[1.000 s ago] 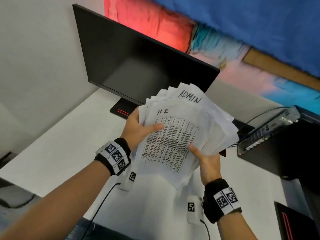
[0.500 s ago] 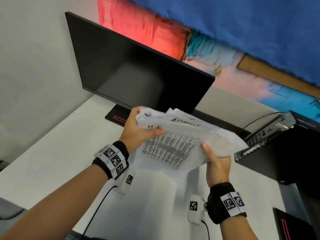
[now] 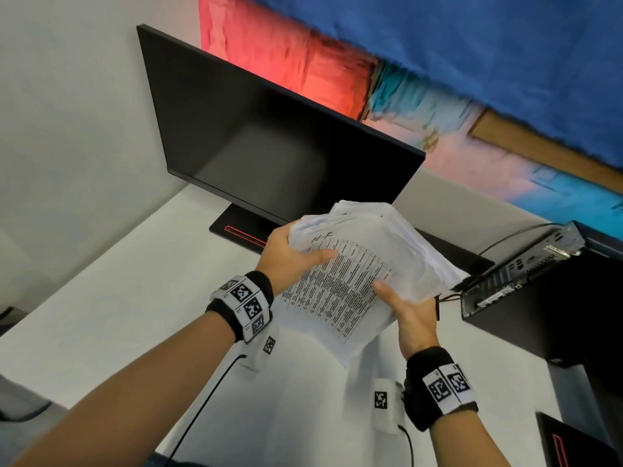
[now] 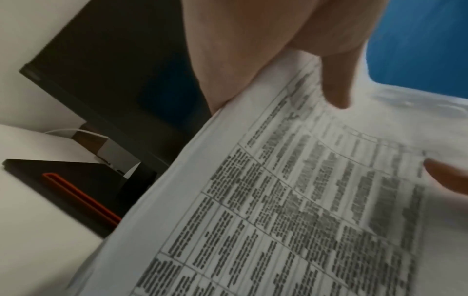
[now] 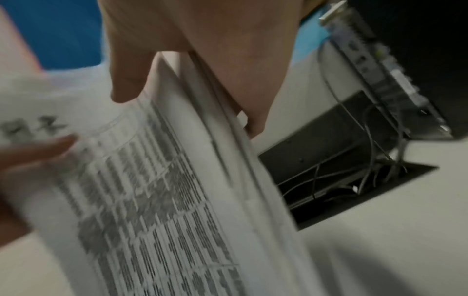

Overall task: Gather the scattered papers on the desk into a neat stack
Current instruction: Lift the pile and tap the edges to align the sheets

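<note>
two bare forearms reach forward from the bottom of the head view, each with a black wristband carrying square black-and-white markers. the left hand (image 3: 290,257) grips the left edge of a stack of papers (image 3: 354,274), thumb lying across the top sheet and fingers hidden underneath. the right hand (image 3: 409,315) grasps the right edge the same way, thumb on top. the stack is held in the air above a white desk (image 3: 101,315), tilted, its top sheet printed with a dense table and handwritten letters near the upper edge. beyond it stands a dark monitor (image 3: 269,139) on a black base. to the right sits a black computer box (image 3: 539,291) with cables.
</note>
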Available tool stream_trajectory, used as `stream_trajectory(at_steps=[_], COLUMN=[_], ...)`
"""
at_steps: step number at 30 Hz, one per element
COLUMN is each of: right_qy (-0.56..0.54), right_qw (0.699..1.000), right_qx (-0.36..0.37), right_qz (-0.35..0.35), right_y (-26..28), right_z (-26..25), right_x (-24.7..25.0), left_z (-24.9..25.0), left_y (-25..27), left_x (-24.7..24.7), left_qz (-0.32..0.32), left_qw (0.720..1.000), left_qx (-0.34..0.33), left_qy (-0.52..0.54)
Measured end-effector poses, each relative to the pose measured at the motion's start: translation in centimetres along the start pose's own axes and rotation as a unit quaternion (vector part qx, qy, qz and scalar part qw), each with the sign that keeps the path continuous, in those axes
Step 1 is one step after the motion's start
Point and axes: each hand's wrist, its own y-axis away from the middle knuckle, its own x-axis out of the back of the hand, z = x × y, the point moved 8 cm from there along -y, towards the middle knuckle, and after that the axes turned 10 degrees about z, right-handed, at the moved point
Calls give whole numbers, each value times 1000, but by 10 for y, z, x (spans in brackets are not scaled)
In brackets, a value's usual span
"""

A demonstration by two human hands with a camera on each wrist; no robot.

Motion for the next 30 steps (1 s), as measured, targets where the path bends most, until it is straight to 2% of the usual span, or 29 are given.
stream_trajectory(at_steps=[3, 7, 8, 10, 13, 15, 17, 19, 21, 23, 26, 28, 30], right_qy=[41, 118, 120, 42, -136, -180, -176, -143, -94, -47, -7, -16, -24], right_qw=[999, 982, 977, 975, 958, 951, 951, 959, 972, 982, 993, 995, 997], right_qx=[-9, -125, -159, -211, -250, -250, -251, -233, -197, -160, -110, -91, -71], right_qz=[-1, 76, 71, 54, 13, 12, 40, 74, 86, 83, 49, 35, 34], right_y=[-4, -3, 4, 12, 19, 20, 19, 17, 14, 12, 11, 14, 16], right_z=[18, 65, 78, 95, 96, 93, 92, 82, 67, 51, 26, 13, 4], right_x=[3, 41, 46, 47, 29, 28, 39, 55, 69, 76, 74, 72, 72], left_z=[-3, 3, 2, -5, -26, -41, -54, -63, -67, -68, -60, -54, -54], left_y=[-4, -8, -8, -7, -1, 8, 17, 21, 18, 10, 4, 8, 14], left_x=[9, 40, 49, 59, 52, 41, 46, 69, 93, 110, 104, 90, 81], left_qz=[57, 112, 125, 137, 100, 45, 25, 25, -1, -29, -60, -62, -28], left_qw=[998, 986, 978, 962, 940, 929, 923, 926, 947, 974, 985, 987, 992], left_qx=[16, 52, 66, 92, 137, 157, 178, 204, 215, 201, 154, 124, 117], left_qy=[12, 115, 153, 219, 298, 334, 339, 317, 238, 101, -53, -80, -32])
